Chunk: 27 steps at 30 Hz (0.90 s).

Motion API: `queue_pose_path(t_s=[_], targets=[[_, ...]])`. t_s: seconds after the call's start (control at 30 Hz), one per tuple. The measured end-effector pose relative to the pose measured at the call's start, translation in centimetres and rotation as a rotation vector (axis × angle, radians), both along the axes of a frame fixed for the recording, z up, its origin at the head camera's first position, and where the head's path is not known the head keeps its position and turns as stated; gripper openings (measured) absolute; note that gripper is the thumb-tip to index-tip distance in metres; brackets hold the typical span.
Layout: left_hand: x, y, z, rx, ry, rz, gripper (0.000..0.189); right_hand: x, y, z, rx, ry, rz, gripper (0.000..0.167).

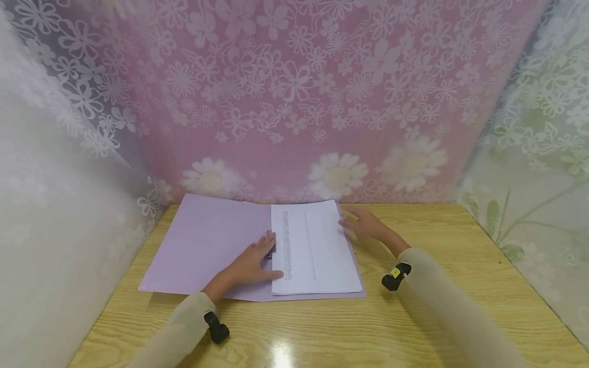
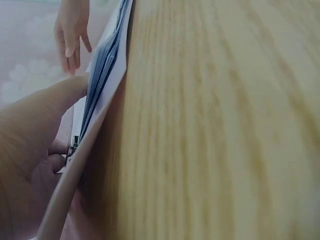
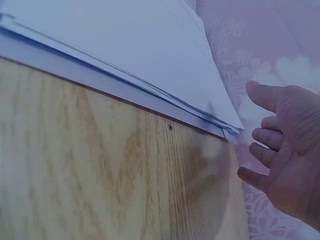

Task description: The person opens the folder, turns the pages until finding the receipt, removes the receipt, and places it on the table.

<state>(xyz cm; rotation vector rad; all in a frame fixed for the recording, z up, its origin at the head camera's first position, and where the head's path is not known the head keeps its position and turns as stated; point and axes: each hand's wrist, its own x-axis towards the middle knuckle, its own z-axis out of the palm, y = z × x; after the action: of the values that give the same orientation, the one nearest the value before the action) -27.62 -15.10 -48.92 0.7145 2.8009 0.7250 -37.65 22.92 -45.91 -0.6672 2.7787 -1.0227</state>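
Observation:
A lilac folder [image 1: 207,240] lies spread on the table with its cover turned to the left. On its right half sits a stack of white papers [image 1: 322,250], the top sheet printed with narrow columns of text. A metal clip [image 1: 270,255] is at the papers' left edge, partly hidden under fingers. My left hand [image 1: 250,263] rests there, fingertips on the clip and thumb over the lower left of the sheet. By the upper right edge of the stack is my right hand [image 1: 365,225], its fingers loosely spread and apart from the sheets in the right wrist view [image 3: 295,145].
The wooden table [image 1: 414,317] reaches back to a pink flowered cloth [image 1: 294,102]. Pale cloth walls stand at left [image 1: 60,204] and right [image 1: 543,179]. Each wrist wears a small black camera. The folder's left cover tilts up off the table at its near edge.

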Motion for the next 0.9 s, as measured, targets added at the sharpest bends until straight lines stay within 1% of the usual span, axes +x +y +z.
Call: queue_pose_path(t_s=[0.13, 0.3, 0.4, 0.63, 0.9], targets=[[0.0, 0.2, -0.1, -0.042, 0.023, -0.006, 0.106, -1.0, -0.5, -0.2, -0.043, -0.016, -0.028, 0.070], [0.3, 0.4, 0.5, -0.059, 0.016, -0.016, 0.105, -1.9, -1.2, -0.5, -0.030, -0.020, -0.058, 0.069], [0.2, 0.4, 0.6, -0.068, 0.018, -0.029, 0.104, -2.1, -1.5, -0.6, -0.031, -0.021, -0.061, 0.069], [0.0, 0.4, 0.8, -0.056, 0.009, -0.056, 0.102, -3.0, -2.1, -0.8, -0.022, -0.034, -0.081, 0.072], [0.1, 0.4, 0.8, -0.044, 0.008, -0.048, 0.102, -3.3, -2.5, -1.0, -0.035, -0.026, -0.074, 0.072]])
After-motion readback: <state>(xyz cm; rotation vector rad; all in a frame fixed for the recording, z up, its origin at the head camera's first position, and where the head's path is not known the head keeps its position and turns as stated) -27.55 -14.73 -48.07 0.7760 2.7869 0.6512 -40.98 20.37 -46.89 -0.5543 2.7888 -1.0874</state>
